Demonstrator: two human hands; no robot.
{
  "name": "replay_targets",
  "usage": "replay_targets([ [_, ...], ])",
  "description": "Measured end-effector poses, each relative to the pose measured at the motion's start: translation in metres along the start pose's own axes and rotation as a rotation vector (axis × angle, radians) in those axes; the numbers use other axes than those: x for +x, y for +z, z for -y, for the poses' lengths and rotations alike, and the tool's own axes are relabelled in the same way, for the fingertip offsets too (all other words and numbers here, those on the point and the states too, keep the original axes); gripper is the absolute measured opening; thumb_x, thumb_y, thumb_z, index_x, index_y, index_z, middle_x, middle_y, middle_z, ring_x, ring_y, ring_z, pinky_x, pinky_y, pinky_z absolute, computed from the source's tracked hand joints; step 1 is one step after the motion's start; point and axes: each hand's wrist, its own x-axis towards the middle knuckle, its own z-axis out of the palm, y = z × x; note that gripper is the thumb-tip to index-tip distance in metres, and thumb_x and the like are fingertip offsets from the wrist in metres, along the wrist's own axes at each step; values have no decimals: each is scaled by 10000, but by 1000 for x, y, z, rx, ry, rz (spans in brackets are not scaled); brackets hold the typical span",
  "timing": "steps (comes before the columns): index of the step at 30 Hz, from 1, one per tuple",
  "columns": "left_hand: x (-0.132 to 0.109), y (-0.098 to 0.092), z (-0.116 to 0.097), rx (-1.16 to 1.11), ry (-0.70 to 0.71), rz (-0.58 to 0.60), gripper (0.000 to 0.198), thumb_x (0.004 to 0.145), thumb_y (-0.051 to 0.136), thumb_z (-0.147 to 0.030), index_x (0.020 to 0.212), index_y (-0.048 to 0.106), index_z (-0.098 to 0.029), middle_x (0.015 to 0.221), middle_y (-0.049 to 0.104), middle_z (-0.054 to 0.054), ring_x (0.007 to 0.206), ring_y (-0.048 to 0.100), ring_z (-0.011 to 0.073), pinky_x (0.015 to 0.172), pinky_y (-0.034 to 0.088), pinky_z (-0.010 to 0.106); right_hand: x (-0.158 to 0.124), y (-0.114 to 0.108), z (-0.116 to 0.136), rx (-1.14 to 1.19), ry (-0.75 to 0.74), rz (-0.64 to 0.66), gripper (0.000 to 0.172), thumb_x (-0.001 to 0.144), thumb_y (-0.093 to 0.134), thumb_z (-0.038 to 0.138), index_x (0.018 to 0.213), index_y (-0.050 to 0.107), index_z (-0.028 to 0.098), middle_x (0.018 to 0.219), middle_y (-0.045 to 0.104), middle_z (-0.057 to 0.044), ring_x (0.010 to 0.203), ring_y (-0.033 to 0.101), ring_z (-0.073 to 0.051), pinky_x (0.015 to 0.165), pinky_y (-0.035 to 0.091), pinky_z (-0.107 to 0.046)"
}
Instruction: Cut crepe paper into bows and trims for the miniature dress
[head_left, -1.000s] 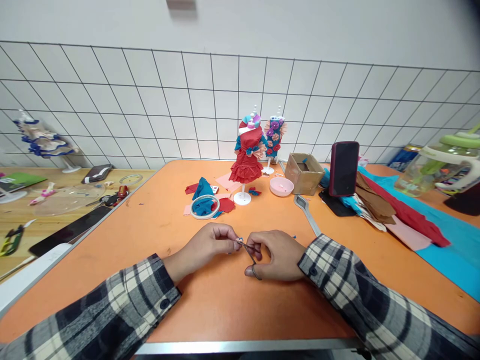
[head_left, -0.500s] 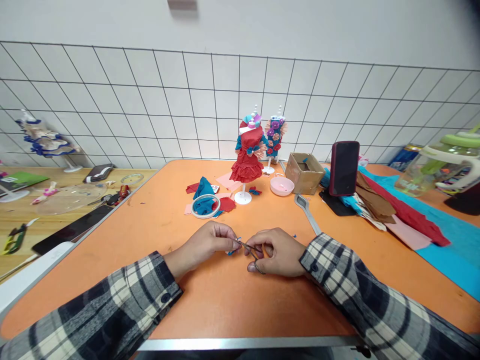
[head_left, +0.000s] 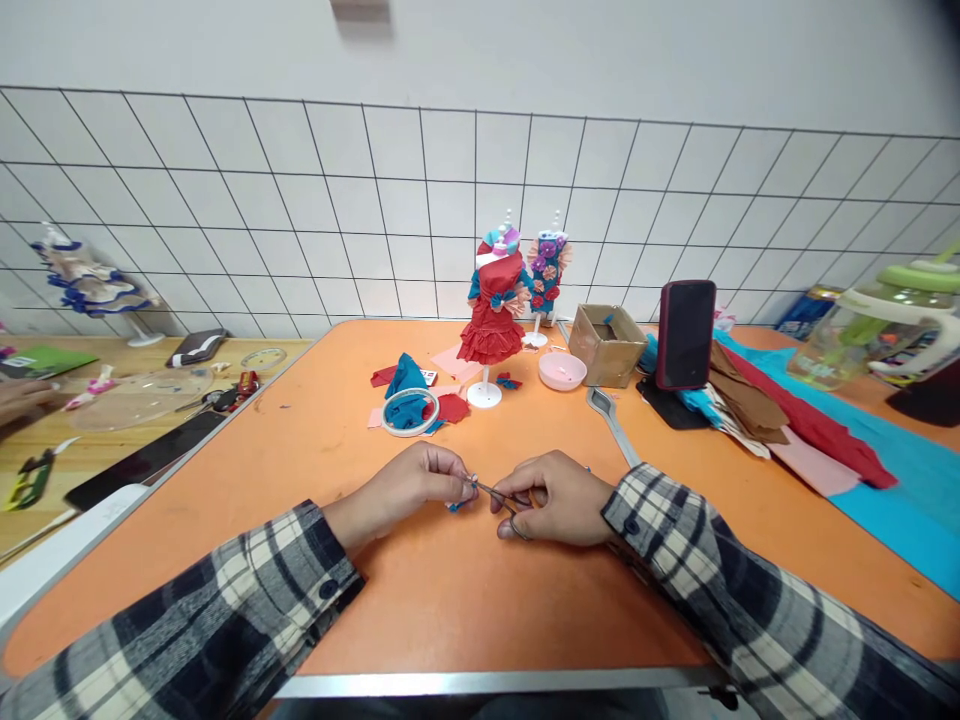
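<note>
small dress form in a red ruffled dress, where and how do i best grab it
Probably pinch the thin white stem, coming from the near side: it shows bare between the flared red skirt and round white base; coloured scraps lie left.

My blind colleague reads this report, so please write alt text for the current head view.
A person's right hand holds small scissors against a tiny blue piece pinched in the left hand, above an orange table. Beyond stand a red-dressed mannequin, pink bowl and cardboard box.
</note>
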Motion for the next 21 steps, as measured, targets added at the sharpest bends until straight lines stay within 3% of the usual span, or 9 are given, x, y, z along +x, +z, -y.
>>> replay_targets([
  [10,1,-4,3,52,-29,21,134,629,719,-255,601,662,-137,611,653,12,591,523,120,580,368,236,0,0,6,31,11,37,295,720,690,421,897,694,185,643,508,44,597,451,-91,573,332,-215],
  [16,0,-3,0,91,-23,8,179,634,719,-302,602,645,-141,611,634,7,592,521,125,596,378,246,-1,1,4,146,84,51,300,727,676,433,881,696,176,557,396,64,502,319,-71,468,223,-213],
  [21,-2,1,-5,147,-5,-4,207,687,678,-320,594,629,-141,603,613,1,613,528,131,643,399,254,-2,0,3,150,106,58,314,743,656,433,909,702,170,549,398,65,493,314,-69,462,230,-211],
])
